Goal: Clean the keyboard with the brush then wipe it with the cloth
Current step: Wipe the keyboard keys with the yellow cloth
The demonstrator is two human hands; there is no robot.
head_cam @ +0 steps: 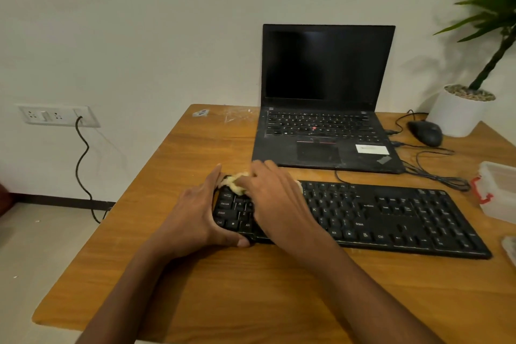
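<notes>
A black keyboard lies across the wooden table in front of me. My left hand grips its left end, thumb along the front edge and fingers at the back edge. My right hand presses a pale yellow cloth onto the upper left keys; most of the cloth is hidden under the palm and fingers. No brush is in view.
An open black laptop stands behind the keyboard. A mouse and its cables lie at the right, beside a white plant pot. A clear plastic box with a red clip sits at the right edge. A wall socket with a cord is at left.
</notes>
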